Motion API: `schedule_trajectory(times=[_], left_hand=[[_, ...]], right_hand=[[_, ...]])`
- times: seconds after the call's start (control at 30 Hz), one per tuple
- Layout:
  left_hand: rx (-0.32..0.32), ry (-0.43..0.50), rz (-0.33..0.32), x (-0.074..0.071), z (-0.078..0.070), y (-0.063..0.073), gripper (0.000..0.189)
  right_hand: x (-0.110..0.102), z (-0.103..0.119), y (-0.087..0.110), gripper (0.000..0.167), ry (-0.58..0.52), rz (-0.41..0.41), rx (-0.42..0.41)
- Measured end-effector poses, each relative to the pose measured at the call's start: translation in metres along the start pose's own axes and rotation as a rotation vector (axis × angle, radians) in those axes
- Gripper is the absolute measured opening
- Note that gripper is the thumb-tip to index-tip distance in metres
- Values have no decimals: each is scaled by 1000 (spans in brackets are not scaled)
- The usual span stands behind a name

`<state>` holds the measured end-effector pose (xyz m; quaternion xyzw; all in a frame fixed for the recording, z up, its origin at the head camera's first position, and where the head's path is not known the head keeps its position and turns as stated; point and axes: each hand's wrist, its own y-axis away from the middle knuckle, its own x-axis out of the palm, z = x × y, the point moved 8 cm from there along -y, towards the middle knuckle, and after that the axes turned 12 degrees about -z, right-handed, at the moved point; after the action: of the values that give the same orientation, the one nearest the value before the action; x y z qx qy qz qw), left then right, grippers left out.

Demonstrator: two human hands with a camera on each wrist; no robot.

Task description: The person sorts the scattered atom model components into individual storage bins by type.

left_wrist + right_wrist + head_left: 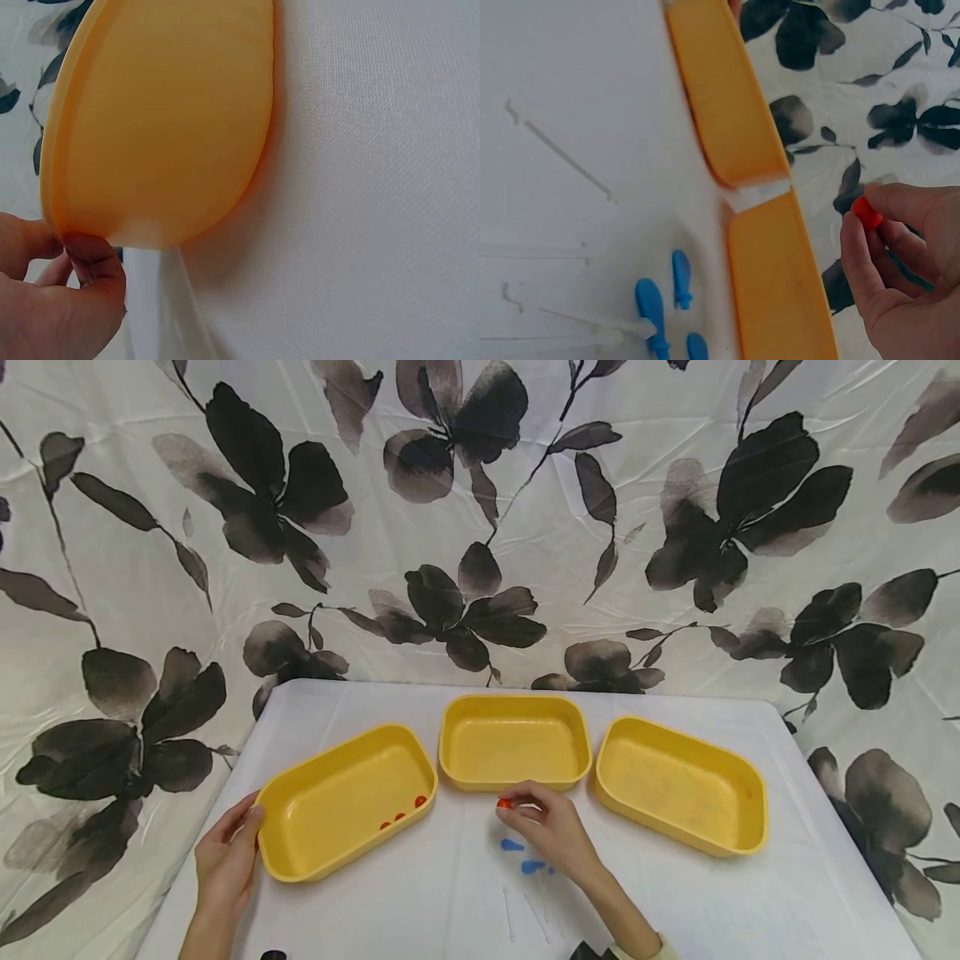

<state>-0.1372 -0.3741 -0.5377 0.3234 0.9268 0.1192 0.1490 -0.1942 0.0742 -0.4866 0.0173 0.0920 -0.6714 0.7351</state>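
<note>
White-covered table (750, 902), three yellow trays (517, 743), small blue pieces (651, 311), thin pale strips (568, 160), possibly clear plastic

On the table (375, 910), the middle tray (514, 747) is sitting nearest the far edge, the left tray (330, 802) is lying toward the left edge and the right tray (675, 785) toward the right. Bits (421, 801) are lying along the left tray's near wall, toward its right end. Before the middle tray, paddles (532, 867) are lying, with sticks (508, 914) lying closer to the table's near edge.
</note>
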Motion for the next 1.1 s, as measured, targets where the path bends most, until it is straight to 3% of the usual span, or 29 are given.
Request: schedule_trajectory(times=[0.63, 1.1], left_hand=[[16, 15, 17, -1, 1, -1, 50], [31, -14, 7, 0, 1, -2, 50]], right_hand=[[24, 13, -14, 25, -14, 49, -12], [50, 26, -38, 21, -57, 66, -48]])
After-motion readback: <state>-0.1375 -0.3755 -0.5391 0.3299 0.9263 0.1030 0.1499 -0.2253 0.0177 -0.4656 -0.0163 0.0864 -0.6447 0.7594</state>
